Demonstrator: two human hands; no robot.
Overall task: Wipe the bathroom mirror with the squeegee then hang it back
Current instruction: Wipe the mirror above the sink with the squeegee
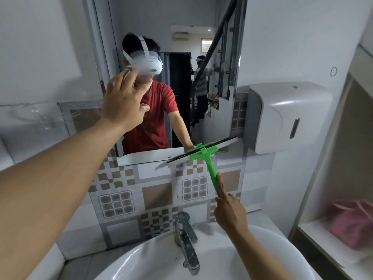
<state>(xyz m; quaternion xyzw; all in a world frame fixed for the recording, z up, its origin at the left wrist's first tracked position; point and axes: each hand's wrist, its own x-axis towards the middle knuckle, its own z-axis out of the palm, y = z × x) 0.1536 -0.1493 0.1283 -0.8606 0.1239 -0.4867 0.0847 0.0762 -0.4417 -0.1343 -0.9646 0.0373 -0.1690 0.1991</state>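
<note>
The bathroom mirror [214, 27] hangs on the wall above the sink. A green squeegee [210, 166] with a black and white blade lies tilted across the mirror's lower right edge, its blade reaching from the tiles up to the dispenser. My right hand [230, 211] is shut on the lower end of the squeegee's green handle, index finger stretched along it. My left hand [123, 100] is raised flat against the mirror's left part, fingers spread, holding nothing.
A white paper dispenser [288, 116] is mounted right of the mirror, touching the blade's tip. Below are patterned wall tiles [157, 195], a chrome tap [185, 237] and the white sink [157, 257]. A pink bag [351, 223] lies on a shelf at the right.
</note>
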